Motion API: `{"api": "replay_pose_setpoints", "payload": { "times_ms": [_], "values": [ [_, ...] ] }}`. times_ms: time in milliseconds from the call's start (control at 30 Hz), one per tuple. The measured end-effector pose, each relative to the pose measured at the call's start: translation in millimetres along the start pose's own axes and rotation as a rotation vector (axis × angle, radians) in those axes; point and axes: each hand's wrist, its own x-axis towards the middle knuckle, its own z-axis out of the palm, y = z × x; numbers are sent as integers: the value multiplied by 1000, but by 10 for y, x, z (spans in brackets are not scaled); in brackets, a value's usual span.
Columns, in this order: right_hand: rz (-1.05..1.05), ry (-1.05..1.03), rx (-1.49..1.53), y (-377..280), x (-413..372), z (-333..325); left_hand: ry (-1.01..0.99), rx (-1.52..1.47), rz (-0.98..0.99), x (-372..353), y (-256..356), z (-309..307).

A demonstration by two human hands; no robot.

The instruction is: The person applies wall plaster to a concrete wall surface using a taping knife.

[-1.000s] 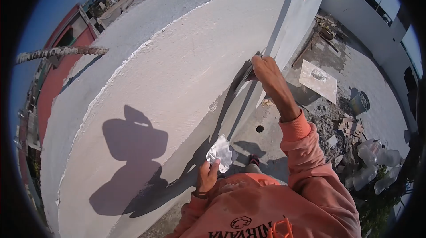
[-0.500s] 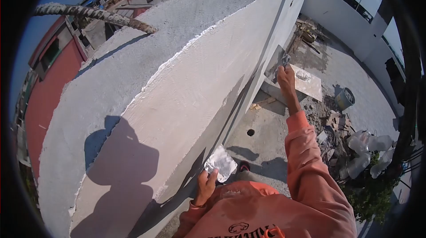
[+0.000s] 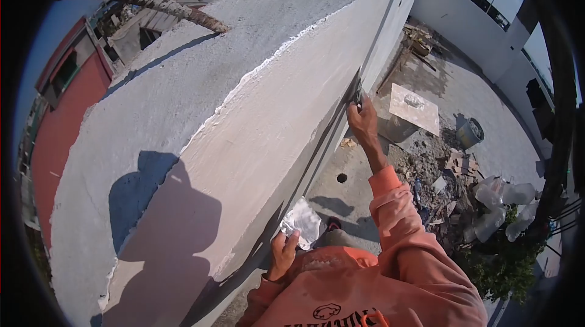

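Observation:
My right hand (image 3: 364, 120) is closed around the handle of a plastering trowel (image 3: 358, 88). Its thin blade stands nearly edge-on at the wall face (image 3: 283, 117), by the lower border of the pale coat; whether it touches cannot be made out. Low in front of my body, my left hand (image 3: 284, 254) grips a small square plate (image 3: 303, 222) smeared with white plaster, thumb on top. Smooth pale plaster covers much of the wall face, with a rough white ridge along its upper edge. A darker grey strip runs below it.
A board (image 3: 429, 118) bearing a plaster heap rests on a bucket (image 3: 400, 129). Farther right stand another bucket (image 3: 470, 134), rubble (image 3: 426, 171) and plastic bags (image 3: 490, 217). A floor hole (image 3: 342, 177) lies near my foot. A tree trunk (image 3: 143, 3) meets the wall top (image 3: 183, 98).
My right hand and the trowel have moved left, from beside the board to the wall face. My left hand keeps the plate in about the same place.

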Motion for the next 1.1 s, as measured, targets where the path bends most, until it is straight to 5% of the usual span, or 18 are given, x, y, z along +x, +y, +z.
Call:
{"api": "replay_pose_setpoints", "payload": {
  "times_ms": [200, 467, 567, 667, 767, 833, 933, 967, 1033, 1100],
  "values": [
    [-215, 51, 62, -274, -522, 214, 23, -48, 57, -17, -171, -36],
    [-362, 63, -128, -722, -1117, 457, -47, -54, -148, -142, -145, -197],
    [-340, 26, -170, -888, -1380, 515, -21, 494, 421, -223, -506, -250],
    [-378, 17, -201, -946, -1571, 577, 167, 608, 624, -165, -676, -180],
    [-354, -52, -71, -1079, -1764, 474, 109, 425, 410, -192, -1096, -136],
    [-314, -65, -14, -1186, -1811, 339, 15, 414, 356, -125, -756, -179],
    [390, -367, 187, -1227, -1800, -116, 32, 723, 492, -53, -237, -98],
    [404, -312, 358, -1244, -1822, -224, 71, 598, 413, -27, -162, 8],
    [494, -334, 513, -1205, -1849, -456, 119, -114, 10, 19, -147, 215],
    [443, -314, 547, -1353, -1877, -606, 43, -407, -153, 75, -76, 285]
  ]
}}
